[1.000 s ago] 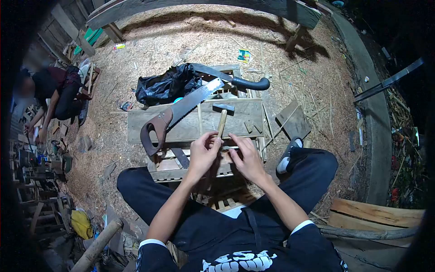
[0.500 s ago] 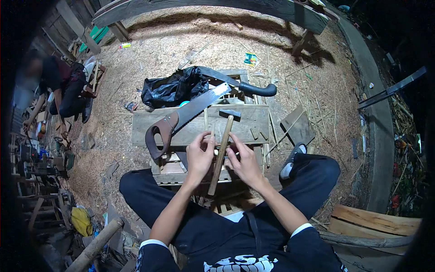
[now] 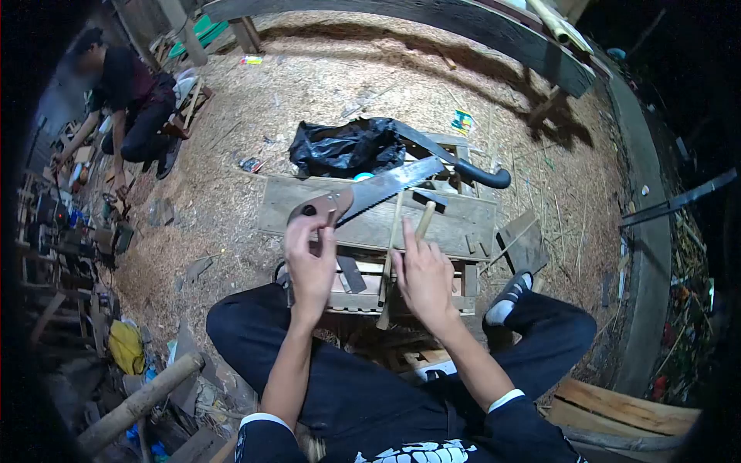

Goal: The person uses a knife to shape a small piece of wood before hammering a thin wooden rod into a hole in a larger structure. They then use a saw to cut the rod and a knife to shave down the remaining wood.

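My left hand (image 3: pixel 309 266) is raised in front of the saw's brown handle (image 3: pixel 347 202), with thumb and fingers pinched around a small wooden peg (image 3: pixel 332 218). The saw's toothed blade (image 3: pixel 394 183) slants up to the right across a wooden board (image 3: pixel 285 202). My right hand (image 3: pixel 426 282) is closed over the handle of a hammer (image 3: pixel 424 220), with the index finger stretched out; the hand hides part of that handle. The hammer's dark head (image 3: pixel 430 200) is on the board. Left of this hand runs a thin wooden strip (image 3: pixel 394 224). Two short pegs (image 3: pixel 477 246) lie at the board's right.
Behind the board are a black plastic bag (image 3: pixel 343 147) and a machete with a black handle (image 3: pixel 482 175). A long wooden beam (image 3: pixel 424 27) crosses the far side. At the left, a person (image 3: pixel 135 108) crouches beside tools. Shavings cover the ground (image 3: pixel 231 170).
My left hand has moved left, to the saw handle. My right hand has shifted over the hammer handle, its fingers now curled. The whole view has swung, so everything appears further right.
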`<move>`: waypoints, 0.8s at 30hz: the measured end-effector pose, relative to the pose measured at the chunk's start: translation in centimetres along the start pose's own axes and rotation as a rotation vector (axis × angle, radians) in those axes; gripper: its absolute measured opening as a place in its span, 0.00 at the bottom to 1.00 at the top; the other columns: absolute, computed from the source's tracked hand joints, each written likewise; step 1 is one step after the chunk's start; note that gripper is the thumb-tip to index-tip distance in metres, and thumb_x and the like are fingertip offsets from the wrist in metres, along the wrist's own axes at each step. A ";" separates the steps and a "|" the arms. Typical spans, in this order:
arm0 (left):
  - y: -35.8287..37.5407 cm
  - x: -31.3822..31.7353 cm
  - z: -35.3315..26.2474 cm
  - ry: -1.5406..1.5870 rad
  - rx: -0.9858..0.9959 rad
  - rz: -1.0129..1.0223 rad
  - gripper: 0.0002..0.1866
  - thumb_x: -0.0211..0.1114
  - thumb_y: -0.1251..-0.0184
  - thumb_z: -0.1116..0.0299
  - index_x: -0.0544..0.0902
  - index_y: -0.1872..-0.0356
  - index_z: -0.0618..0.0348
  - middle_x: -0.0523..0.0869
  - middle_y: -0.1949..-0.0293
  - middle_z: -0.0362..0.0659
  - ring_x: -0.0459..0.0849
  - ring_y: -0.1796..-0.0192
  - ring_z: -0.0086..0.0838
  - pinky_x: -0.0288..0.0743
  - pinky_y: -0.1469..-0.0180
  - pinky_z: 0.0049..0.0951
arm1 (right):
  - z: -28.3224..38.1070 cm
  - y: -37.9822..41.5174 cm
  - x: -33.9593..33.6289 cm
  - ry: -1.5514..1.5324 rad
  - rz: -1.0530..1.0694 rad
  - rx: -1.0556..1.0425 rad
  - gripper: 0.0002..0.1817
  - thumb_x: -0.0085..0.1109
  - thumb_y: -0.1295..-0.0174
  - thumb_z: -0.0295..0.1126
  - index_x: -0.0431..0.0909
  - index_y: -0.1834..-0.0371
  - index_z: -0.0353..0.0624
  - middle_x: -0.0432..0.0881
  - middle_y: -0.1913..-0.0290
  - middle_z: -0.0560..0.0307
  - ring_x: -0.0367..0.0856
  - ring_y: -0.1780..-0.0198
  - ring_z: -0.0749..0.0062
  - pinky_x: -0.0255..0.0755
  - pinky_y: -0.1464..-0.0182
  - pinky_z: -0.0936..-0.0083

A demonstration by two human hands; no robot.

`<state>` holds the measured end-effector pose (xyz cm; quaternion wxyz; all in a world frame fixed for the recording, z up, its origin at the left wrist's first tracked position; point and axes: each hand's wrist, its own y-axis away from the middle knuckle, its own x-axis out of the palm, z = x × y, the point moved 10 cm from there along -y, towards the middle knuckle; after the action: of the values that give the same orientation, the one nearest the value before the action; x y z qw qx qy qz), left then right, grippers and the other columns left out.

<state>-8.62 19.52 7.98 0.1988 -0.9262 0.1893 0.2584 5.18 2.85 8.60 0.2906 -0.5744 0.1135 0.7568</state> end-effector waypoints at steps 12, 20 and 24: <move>2.2 -0.9 8.5 0.963 -0.540 0.204 0.09 0.65 0.21 0.67 0.82 0.48 0.59 0.86 0.60 0.34 0.82 0.60 0.13 0.76 0.57 0.17 | 9.0 -4.5 2.9 -0.337 0.037 -0.043 0.22 0.60 0.25 0.48 0.85 0.41 0.43 0.77 0.40 0.42 0.69 0.32 0.53 0.56 0.33 0.53; 4.2 -0.9 5.7 0.978 -0.544 0.386 0.08 0.64 0.21 0.72 0.82 0.48 0.63 0.88 0.58 0.39 0.87 0.63 0.16 0.84 0.59 0.20 | 10.3 -1.8 0.4 -0.201 -0.048 -0.405 0.32 0.72 0.37 0.56 0.84 0.42 0.40 0.80 0.40 0.52 0.70 0.33 0.54 0.50 0.32 0.49; 3.8 -0.6 5.8 1.019 -0.499 0.410 0.11 0.60 0.20 0.69 0.81 0.48 0.67 0.87 0.57 0.43 0.89 0.59 0.25 0.87 0.52 0.26 | 9.2 -1.9 0.8 -0.271 0.013 -0.205 0.31 0.74 0.38 0.48 0.82 0.38 0.38 0.81 0.42 0.51 0.72 0.34 0.56 0.50 0.32 0.52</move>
<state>-13.15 19.13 2.76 -0.1940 -0.8967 0.3692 -0.1484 -1.30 9.31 11.05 0.2381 -0.4931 -0.0005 0.8368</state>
